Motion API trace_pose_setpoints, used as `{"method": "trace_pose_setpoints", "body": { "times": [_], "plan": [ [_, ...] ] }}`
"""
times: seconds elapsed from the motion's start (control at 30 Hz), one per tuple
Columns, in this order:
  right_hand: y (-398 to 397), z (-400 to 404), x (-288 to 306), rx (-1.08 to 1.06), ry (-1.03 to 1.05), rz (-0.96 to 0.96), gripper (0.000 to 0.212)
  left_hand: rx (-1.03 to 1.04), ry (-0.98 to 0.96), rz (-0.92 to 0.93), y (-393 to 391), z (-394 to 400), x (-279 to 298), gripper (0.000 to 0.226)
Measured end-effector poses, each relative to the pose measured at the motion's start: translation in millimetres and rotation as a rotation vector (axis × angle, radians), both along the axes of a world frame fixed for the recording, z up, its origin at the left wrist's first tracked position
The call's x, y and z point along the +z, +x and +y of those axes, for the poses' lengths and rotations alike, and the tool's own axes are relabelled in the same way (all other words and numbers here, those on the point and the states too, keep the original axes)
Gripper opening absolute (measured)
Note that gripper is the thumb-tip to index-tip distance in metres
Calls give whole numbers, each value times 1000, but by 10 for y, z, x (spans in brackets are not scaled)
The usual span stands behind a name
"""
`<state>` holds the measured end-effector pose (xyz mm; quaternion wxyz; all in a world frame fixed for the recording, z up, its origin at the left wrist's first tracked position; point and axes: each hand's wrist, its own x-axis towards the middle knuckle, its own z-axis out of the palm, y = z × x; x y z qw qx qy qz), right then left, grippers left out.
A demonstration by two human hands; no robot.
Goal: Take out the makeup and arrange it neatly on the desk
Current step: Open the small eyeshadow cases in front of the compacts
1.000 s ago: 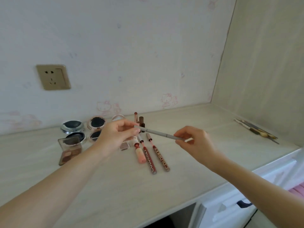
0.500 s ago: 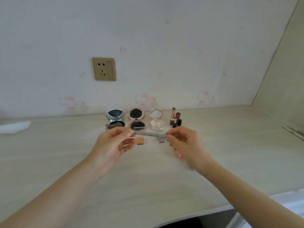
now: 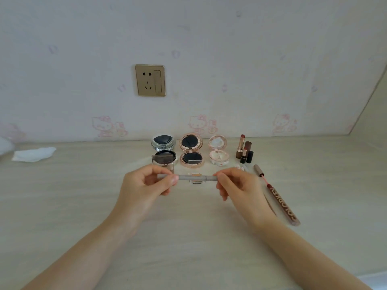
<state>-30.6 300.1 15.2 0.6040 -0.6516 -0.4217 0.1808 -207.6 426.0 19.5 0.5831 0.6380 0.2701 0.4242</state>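
1. The desk (image 3: 209, 237) is the broad pale surface under my arms, and I place everything else by the wall socket (image 3: 150, 80) above it.
2. A white tissue (image 3: 33, 154) lies on the desk, well left of the socket and lower down.
3. Below the socket, 3 open compacts stand in a row against the wall: a silver one (image 3: 163, 147) straight beneath it, a rose-gold one (image 3: 191, 150) just to its right, and a pale pink one (image 3: 218, 152) further right.
4. My left hand (image 3: 144, 185) and right hand (image 3: 236, 185) hover below that row. Each has its fingers curled and pinches 1 end of the grey makeup pencil (image 3: 194, 177).
5. That pencil is level, off the desk, almost straight below the socket.
6. A long brown lip gloss tube (image 3: 281, 203), open, lies down and right of the socket, just beside my right wrist.
7. Some lipsticks (image 3: 244, 150) stand upright right of the pink compact.
8. Risks, as I judge them: my right wrist could knock the gloss tube askew; the round pencil could roll once laid down; reaching back could topple the lipsticks.
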Motion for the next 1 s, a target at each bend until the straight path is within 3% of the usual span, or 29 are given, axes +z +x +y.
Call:
{"method": "trace_pose_setpoints", "body": {
  "times": [0.17,0.27,0.57,0.67,0.8,0.93,1.0],
  "plan": [
    [-97,-39,-12,94,-96,-306,8,-61,-190,-133,22,-46,-3,26],
    [-184,-82,-13,167,-128,-490,9,-127,-179,-131,76,-145,-7,31],
    [-166,-86,-6,240,-125,-488,9,-161,-13,-139,89,-247,80,19],
    [-137,-81,-33,162,-50,-430,13,-83,157,-12,82,-213,59,13],
    [-110,-81,-26,137,5,-303,16,-4,578,303,54,-184,11,9],
    [-120,-67,-41,138,9,-337,11,-13,874,496,53,-258,-39,7],
    [-125,-64,-62,155,-6,-380,8,24,974,581,39,-289,-48,16]
  ]
}}
